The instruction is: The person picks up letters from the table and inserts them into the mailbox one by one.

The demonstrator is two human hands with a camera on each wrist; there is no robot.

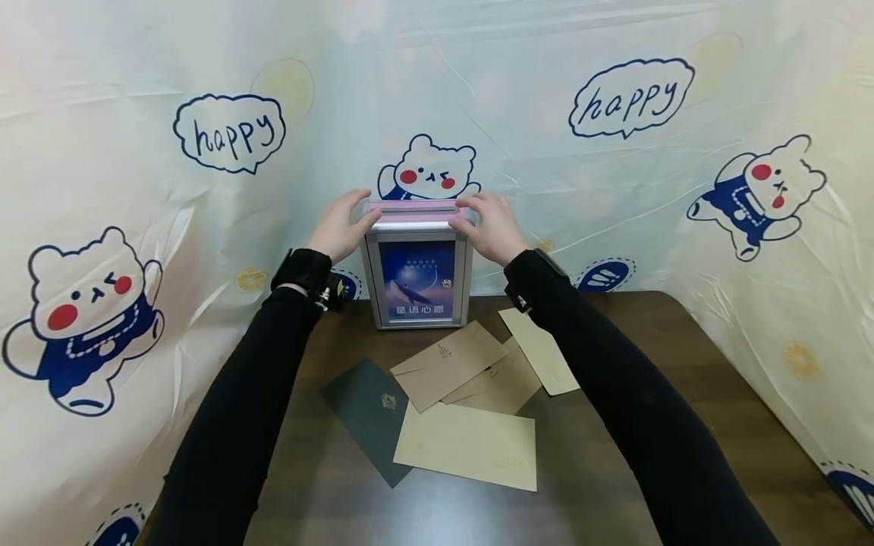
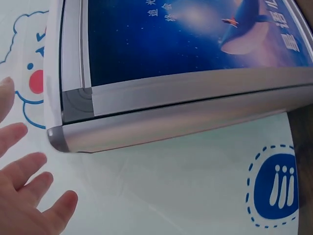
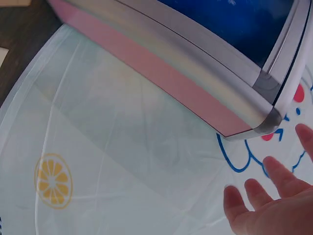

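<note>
Both hands raised at the top of the box, one per side. Left hand [image 1: 341,227]: released, fingers apart and slightly bent, nothing grasped. Right hand [image 1: 496,226]: likewise released, fingers spread and nothing grasped. The box [image 1: 419,265] stands upright between the two hands, extending below them to the table [image 1: 321,478]; it has a silver frame, a pink top [image 1: 410,218] with a slot, and a blue front panel [image 1: 418,292] printed with a whale, a moon and white characters. In the wrist views the visible fingertips are clear of the box corners; in the head view both thumbs overlap the top edges, contact cannot be told. Closer to the person than either hand, envelopes lie flat: a dark green envelope [image 1: 367,417] below the left hand; an upper brown envelope [image 1: 447,364] between the hands, overlapping a second brown envelope [image 1: 512,379]; a large cream envelope [image 1: 471,447] farther below, lying over part of the green one. A narrow cream envelope [image 1: 536,349] lies below the right hand, partly covered by the right sleeve [image 1: 635,402]. Beyond both hands: a printed curtain [image 1: 526,174].
</note>
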